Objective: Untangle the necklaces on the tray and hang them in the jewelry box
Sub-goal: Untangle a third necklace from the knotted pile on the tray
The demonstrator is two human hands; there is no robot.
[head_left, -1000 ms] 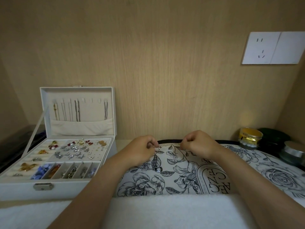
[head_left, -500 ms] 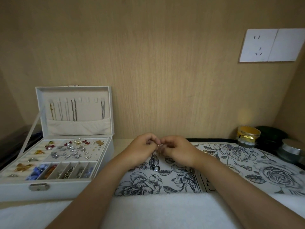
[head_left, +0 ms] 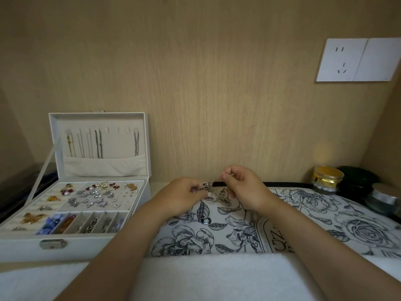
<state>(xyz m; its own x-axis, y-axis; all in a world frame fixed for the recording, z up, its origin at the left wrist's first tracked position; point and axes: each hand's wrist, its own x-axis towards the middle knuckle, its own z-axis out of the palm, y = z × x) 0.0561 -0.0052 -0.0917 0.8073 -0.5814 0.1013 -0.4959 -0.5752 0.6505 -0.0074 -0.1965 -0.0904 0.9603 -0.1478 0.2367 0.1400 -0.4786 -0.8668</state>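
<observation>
A thin silver necklace chain (head_left: 209, 184) stretches between my two hands above the flower-printed tray (head_left: 303, 216). My left hand (head_left: 182, 195) pinches its lower end, and my right hand (head_left: 240, 185) pinches the other end a little higher. Below my left hand a round ring pendant (head_left: 206, 220) lies on the tray with a bit of chain beside it. The white jewelry box (head_left: 76, 237) stands open at the left. Several necklaces (head_left: 98, 144) hang on hooks inside its upright lid.
The box's lower trays hold several earrings and small ornaments. A gold-lidded jar (head_left: 327, 178), a dark round container (head_left: 358, 177) and a silver-lidded jar (head_left: 384, 198) stand at the back right. A white towel (head_left: 195, 279) lies along the front edge. A wall socket (head_left: 355, 59) sits upper right.
My hands came together over the tray, then my right hand drew up and to the right, pulling the chain taut. The pendant stayed low on the tray.
</observation>
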